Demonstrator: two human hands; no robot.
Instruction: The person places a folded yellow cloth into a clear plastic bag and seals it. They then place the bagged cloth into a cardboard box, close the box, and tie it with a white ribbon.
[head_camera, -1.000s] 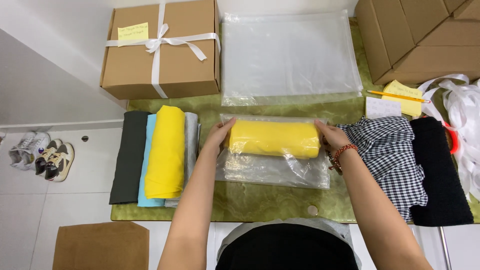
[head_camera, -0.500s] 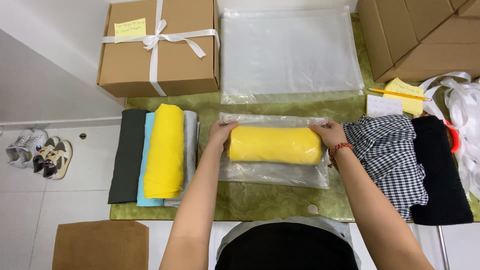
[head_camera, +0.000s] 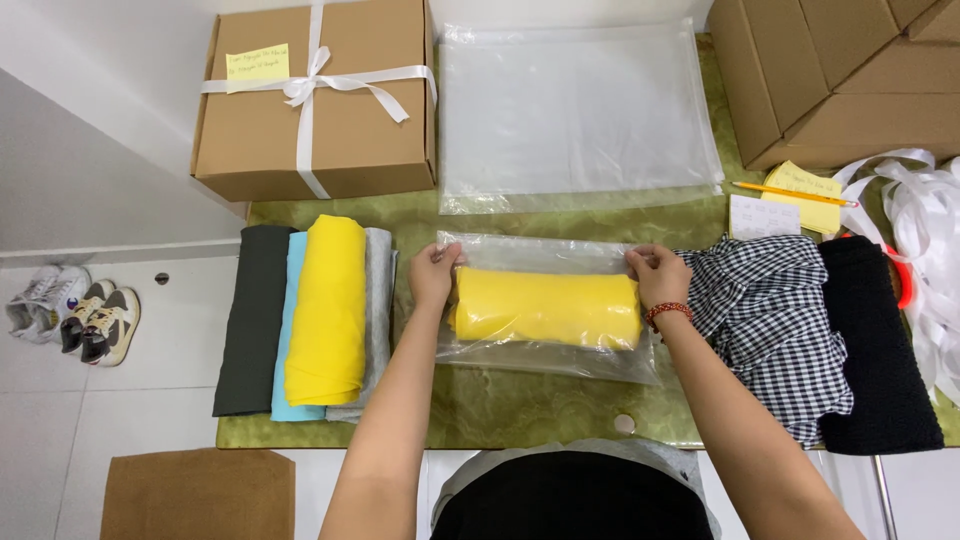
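A rolled yellow garment (head_camera: 548, 308) lies inside a clear plastic bag (head_camera: 545, 352) on the green table mat (head_camera: 520, 405) in front of me. My left hand (head_camera: 434, 275) pinches the bag's far left corner. My right hand (head_camera: 657, 275), with a red bead bracelet at the wrist, grips the bag's far right corner. Both hands hold the bag's upper edge, one at each end of the yellow roll.
Left of the bag lie several rolled clothes: dark grey, light blue, yellow (head_camera: 327, 305) and grey. A checked shirt (head_camera: 765, 320) and black garment (head_camera: 875, 345) lie right. Behind are a ribboned cardboard box (head_camera: 310, 95), a stack of clear bags (head_camera: 575, 115), more boxes (head_camera: 830, 70), sticky notes, pencil, white ribbon.
The yellow roll went from held above the bag to lying down inside it. Both hands shifted from the roll's ends to the bag's far edge.
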